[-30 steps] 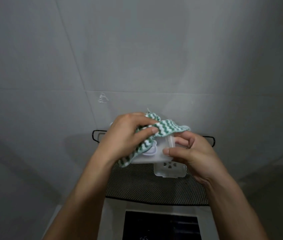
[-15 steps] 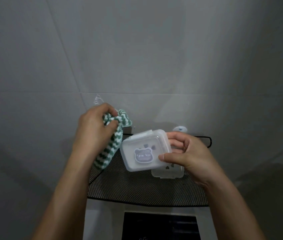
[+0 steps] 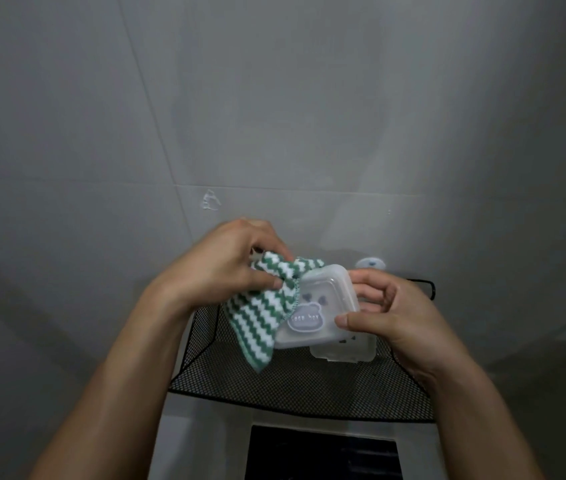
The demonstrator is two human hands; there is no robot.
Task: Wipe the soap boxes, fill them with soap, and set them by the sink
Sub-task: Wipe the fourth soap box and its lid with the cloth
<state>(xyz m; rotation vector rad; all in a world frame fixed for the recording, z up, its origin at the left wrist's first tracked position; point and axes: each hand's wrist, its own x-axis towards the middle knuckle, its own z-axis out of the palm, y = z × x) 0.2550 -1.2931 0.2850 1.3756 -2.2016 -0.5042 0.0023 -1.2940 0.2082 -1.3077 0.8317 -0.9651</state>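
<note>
You're looking at a dim, grey-toned frame; light seems to fall from above right, brightening the tiled wall (image 3: 274, 98) unevenly. Corners darken, tile seams bow from wide-angle distortion, and detail is slightly soft.

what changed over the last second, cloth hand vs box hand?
The left hand wiped the box with the striped cloth, pulled away to the left half a second ago, and has now come back so the cloth lies against the left edge of the soap box again. The right hand kept holding the box and tilted its lid toward the camera. The second box stayed on the mesh rack.
</note>
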